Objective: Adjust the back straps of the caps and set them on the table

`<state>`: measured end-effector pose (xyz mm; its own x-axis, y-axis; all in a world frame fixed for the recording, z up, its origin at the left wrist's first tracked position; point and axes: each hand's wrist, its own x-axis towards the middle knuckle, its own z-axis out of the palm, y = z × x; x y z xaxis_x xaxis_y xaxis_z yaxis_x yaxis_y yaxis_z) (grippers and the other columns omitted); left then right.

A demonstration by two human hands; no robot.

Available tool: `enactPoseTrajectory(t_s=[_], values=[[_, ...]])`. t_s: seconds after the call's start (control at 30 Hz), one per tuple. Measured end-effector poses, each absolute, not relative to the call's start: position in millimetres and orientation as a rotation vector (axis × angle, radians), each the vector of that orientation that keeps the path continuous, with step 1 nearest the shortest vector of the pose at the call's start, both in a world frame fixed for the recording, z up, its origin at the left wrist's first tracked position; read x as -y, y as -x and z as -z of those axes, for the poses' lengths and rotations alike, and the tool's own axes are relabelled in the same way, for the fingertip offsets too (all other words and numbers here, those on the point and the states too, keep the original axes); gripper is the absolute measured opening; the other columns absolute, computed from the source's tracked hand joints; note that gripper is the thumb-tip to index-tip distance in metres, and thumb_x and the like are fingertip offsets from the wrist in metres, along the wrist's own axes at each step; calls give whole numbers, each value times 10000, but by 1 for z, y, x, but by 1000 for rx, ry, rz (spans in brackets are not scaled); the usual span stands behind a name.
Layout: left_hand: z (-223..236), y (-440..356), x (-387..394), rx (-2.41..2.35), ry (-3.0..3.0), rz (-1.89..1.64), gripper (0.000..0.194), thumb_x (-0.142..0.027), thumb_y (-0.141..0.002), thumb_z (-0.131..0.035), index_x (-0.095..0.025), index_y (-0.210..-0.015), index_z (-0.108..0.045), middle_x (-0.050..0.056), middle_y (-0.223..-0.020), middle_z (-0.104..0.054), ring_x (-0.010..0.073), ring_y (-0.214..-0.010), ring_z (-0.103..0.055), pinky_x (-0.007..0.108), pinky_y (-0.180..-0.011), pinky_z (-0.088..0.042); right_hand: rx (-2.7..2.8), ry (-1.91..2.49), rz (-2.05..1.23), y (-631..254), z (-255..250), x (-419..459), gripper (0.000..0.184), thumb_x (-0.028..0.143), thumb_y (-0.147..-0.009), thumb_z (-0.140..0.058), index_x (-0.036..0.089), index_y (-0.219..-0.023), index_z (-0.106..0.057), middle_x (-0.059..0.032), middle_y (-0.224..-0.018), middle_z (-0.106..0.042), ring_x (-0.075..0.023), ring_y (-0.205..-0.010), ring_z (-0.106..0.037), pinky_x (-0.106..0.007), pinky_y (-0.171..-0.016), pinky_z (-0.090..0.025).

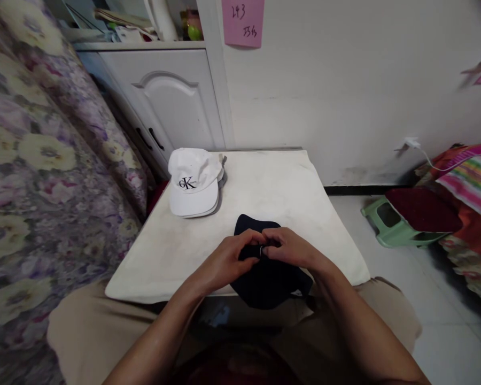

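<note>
A black cap (270, 283) rests at the near edge of the white-covered table, partly hanging over it. My left hand (234, 255) pinches the cap's dark strap from the left. From the right, my right hand (291, 247) closes on the same strap, beside a small shiny buckle (260, 251). The fingertips of both hands nearly meet at the buckle. Farther left on the table sits a white cap (194, 182) with a black "CK" logo, apparently stacked over a grey cap (223, 179) whose edge shows behind it.
The table (272, 182) stands against a white wall and cabinet (164, 101). A floral curtain (56, 198) hangs along the left side. On the right are a green stool (401, 230) with a dark red top and a bed with striped cloth (475, 174).
</note>
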<state>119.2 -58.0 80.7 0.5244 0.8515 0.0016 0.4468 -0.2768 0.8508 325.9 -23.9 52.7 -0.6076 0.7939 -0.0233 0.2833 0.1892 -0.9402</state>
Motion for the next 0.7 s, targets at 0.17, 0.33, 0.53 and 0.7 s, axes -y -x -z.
enactPoseTrajectory(t_s=[0.17, 0.33, 0.53, 0.7], values=[[-79, -113, 56, -1085, -1746, -700, 383, -83, -777, -588, -231, -1130, -586, 16, -1075, -655, 197, -990, -606, 302, -832, -456, 1805, 866, -1617, -335, -57, 21, 212, 373, -882, -631, 164, -851, -652, 10, -763, -575, -125, -702, -512, -250, -637, -388], [-79, -107, 54, -1103, -1738, -695, 296, -120, -790, -603, -205, -1073, -602, 22, -1039, -639, 192, -962, -586, 296, -817, -441, 1826, 819, -1804, -349, -54, 15, 283, 432, -873, -672, 160, -949, -677, -10, -816, -630, -131, -725, -592, -252, -659, -446], [-85, -103, 53, -1101, -1791, -586, 251, -276, -842, -633, -191, -1077, -626, 29, -1026, -644, 195, -926, -580, 283, -781, -442, 1856, 815, -1776, -346, -48, 15, 267, 422, -868, -682, 157, -903, -671, 18, -717, -607, -103, -622, -567, -217, -564, -389], [-88, -112, 52, -1166, -1847, -523, 287, -446, -902, -572, -186, -977, -668, 6, -874, -640, 166, -778, -553, 251, -663, -408, 1870, 821, -1772, -341, -53, 19, 256, 411, -863, -688, 157, -892, -668, 15, -734, -614, -107, -630, -575, -222, -577, -403]])
